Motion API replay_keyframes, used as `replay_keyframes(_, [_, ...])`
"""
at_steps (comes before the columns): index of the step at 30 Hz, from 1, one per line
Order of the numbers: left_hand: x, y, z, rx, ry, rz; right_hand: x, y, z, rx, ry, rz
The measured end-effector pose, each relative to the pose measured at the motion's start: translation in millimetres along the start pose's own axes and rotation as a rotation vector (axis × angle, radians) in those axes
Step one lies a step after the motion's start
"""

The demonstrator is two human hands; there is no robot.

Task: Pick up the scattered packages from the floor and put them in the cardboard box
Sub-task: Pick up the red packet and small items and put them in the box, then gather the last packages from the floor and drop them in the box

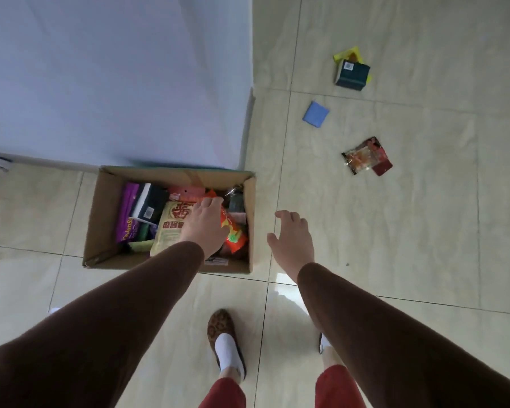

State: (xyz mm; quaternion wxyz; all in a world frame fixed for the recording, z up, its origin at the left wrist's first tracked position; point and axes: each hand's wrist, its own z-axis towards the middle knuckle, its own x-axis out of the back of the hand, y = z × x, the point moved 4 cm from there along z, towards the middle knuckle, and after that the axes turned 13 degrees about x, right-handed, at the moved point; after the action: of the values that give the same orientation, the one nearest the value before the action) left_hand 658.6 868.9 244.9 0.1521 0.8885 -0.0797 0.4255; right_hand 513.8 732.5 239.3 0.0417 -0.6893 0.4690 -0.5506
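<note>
Hands over a half-filled cardboard box (106, 219), packages left on the floor (409, 231).
Reaching into the box, the left hand (203, 222) lies on a yellow snack bag (168, 228) and a red-orange packet (233, 231), fingers bent over them; whether it grips either cannot be told. The right hand (292, 242) hangs just right of the box, fingers spread, holding nothing. Well apart on the tiles lie a red snack packet (365, 156), a blue square packet (316, 113) and a dark green carton (352, 75) resting on a yellow package (346, 53).
</note>
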Motion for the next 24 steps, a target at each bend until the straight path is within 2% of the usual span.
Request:
replay_keyframes(7, [-35, 147, -4, -0.04, -0.044, 0.02, 96, 125, 0, -0.083, 0.039, -0.004])
replay_keyframes(15, [-92, 299, 0, -0.024, -0.078, -0.021, 201, 258, 26, -0.089, 0.02, -0.079])
replay_keyframes(24, [-117, 384, 79, -0.018, -0.093, -0.016, 245, 334, 128, -0.176, 0.017, -0.061])
